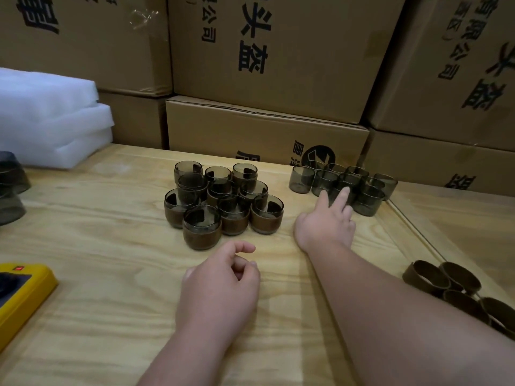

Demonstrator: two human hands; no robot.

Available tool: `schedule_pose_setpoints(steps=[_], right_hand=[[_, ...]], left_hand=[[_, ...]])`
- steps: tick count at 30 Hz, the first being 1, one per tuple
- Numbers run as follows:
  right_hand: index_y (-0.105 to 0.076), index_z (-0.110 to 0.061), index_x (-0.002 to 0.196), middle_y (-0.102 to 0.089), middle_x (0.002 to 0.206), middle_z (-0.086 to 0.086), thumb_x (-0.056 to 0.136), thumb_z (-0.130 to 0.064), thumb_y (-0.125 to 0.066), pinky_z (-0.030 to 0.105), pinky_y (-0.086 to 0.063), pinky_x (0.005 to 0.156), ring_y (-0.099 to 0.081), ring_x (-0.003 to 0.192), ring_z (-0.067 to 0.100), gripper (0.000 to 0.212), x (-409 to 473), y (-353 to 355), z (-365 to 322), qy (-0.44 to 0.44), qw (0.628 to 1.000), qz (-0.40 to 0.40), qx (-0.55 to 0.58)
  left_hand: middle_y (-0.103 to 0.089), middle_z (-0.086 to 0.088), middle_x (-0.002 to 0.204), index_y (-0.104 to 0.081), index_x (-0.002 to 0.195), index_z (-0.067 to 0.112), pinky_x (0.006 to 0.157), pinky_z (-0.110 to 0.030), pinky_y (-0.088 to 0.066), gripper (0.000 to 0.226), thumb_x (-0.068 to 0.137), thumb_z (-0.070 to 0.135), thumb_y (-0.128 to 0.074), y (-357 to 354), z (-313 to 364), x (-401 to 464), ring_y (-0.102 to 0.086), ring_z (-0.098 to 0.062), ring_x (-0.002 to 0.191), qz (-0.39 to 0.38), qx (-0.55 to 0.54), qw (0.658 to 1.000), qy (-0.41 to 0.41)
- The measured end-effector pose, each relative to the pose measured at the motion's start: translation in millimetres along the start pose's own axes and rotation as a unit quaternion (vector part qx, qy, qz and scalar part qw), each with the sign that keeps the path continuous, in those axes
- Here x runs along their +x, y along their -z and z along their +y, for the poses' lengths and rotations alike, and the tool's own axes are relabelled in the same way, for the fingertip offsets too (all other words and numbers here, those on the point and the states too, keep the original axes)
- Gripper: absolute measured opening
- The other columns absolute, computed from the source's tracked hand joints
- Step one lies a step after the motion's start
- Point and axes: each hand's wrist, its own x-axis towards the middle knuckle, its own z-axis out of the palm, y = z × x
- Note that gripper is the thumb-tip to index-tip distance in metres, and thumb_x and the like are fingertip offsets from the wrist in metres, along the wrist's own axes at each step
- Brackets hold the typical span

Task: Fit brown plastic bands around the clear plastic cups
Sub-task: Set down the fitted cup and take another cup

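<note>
Cups without bands [359, 188] stand bunched at the far right of the worktop [97, 274], close against the cardboard boxes [264, 129]. The right hand [326, 221] reaches toward them with fingers stretched out, the fingertips [344, 192] at the near side of the bunch and holding nothing as yet; whether they touch a cup I cannot tell. The left hand [220, 285] hovers low over the middle of the worktop, fingers loosely curled and holding nothing.

Judging by this, the step in hand is fetching the next bare cup. Finished cups with brown bands [223, 207] sit stacked in a cluster at the centre, just left of the reaching hand. Loose brown bands [457, 288] lie near the right edge, beside the right forearm.

The next move likely calls for pinching one cup out of the tight bunch without knocking its neighbours, then taking a band from the right.

Room is tight behind the bare cups, where the boxes close them in. Open worktop lies around the left hand. White foam sheets [50, 118] and a yellow device [22, 296] keep to the left side.
</note>
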Motion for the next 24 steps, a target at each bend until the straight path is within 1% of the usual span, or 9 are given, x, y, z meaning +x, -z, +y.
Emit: schedule_pose_setpoints(steps=[3,6,8,11,16,18,20,21,24], right_hand=[[-0.023,-0.027,0.161,0.004,0.173,0.01,0.095,-0.037,-0.047,0.046,-0.039,0.11,-0.031,0.146,0.034,0.071,15,-4,-3,-0.001,1.0,0.024,-0.01],[-0.033,-0.024,0.156,-0.018,0.168,0.012,0.093,-0.038,-0.049,0.046,-0.041,0.108,-0.038,0.141,0.034,0.067,23,-7,-3,-0.004,0.999,0.032,-0.012],[-0.041,-0.02,0.148,-0.036,0.154,0.013,0.091,-0.037,-0.052,0.045,-0.045,0.102,-0.045,0.132,0.033,0.06,23,-8,-3,0.001,0.998,0.059,-0.005],[-0.047,-0.017,0.137,-0.048,0.135,0.012,0.09,-0.034,-0.057,0.042,-0.048,0.096,-0.051,0.119,0.03,0.051,16,-6,-2,0.018,0.994,0.103,0.007],[-0.048,-0.018,0.133,-0.052,0.13,0.008,0.089,-0.033,-0.06,0.04,-0.049,0.095,-0.053,0.116,0.026,0.047,-2,-3,3,0.053,0.992,0.118,0.015],[-0.046,-0.019,0.132,-0.051,0.13,0.007,0.089,-0.033,-0.059,0.04,-0.049,0.095,-0.052,0.116,0.025,0.047,-14,0,8,0.064,0.991,0.115,0.018],[-0.044,-0.018,0.133,-0.048,0.131,0.007,0.089,-0.032,-0.059,0.04,-0.047,0.098,-0.05,0.118,0.024,0.049,-29,5,13,0.077,0.991,0.105,0.028],[-0.042,-0.018,0.134,-0.046,0.133,0.007,0.089,-0.032,-0.058,0.039,-0.046,0.1,-0.049,0.12,0.024,0.05,-39,8,16,0.085,0.991,0.098,0.038],[-0.036,-0.021,0.142,-0.039,0.144,0.005,0.089,-0.033,-0.056,0.039,-0.042,0.107,-0.043,0.131,0.024,0.058,-76,19,22,0.108,0.988,0.065,0.091]], left_hand=[[-0.066,0.036,0.08,-0.057,0.096,0.047,0.097,-0.042,-0.05,0.013,0.092,0.035,-0.06,-1,-1,1,-0.058,0.011,0.079,-0.001,0.0,1.0,-0.005],[-0.066,0.036,0.079,-0.056,0.094,0.047,0.099,-0.043,-0.049,0.013,0.091,0.034,-0.059,-2,-2,3,-0.058,0.012,0.079,0.0,-0.001,1.0,-0.011],[-0.065,0.037,0.079,-0.056,0.093,0.046,0.1,-0.043,-0.048,0.013,0.091,0.033,-0.059,-2,-2,3,-0.057,0.013,0.08,0.002,0.001,1.0,-0.013],[-0.065,0.037,0.079,-0.056,0.092,0.046,0.1,-0.042,-0.048,0.013,0.091,0.032,-0.057,-2,0,3,-0.057,0.013,0.081,0.006,0.004,1.0,-0.014],[-0.067,0.033,0.077,-0.057,0.094,0.046,0.098,-0.043,-0.05,0.015,0.091,0.031,-0.058,0,0,1,-0.059,0.011,0.079,-0.004,-0.004,1.0,-0.015],[-0.07,0.028,0.078,-0.059,0.097,0.045,0.086,-0.036,-0.054,0.018,0.093,0.028,-0.061,-1,0,2,-0.061,0.008,0.076,-0.004,-0.04,0.999,-0.017],[-0.072,0.022,0.082,-0.062,0.101,0.043,0.068,-0.022,-0.053,0.023,0.094,0.021,-0.065,-2,1,1,-0.065,0.002,0.075,-0.01,-0.114,0.993,-0.014],[-0.073,0.019,0.085,-0.063,0.102,0.042,0.067,-0.018,-0.053,0.027,0.094,0.017,-0.066,-3,2,0,-0.067,-0.002,0.076,-0.018,-0.153,0.988,-0.017],[-0.072,0.012,0.101,-0.062,0.109,0.041,0.08,-0.02,-0.054,0.044,0.093,0.001,-0.064,-7,1,0,-0.067,-0.005,0.093,-0.053,-0.198,0.978,-0.04]])
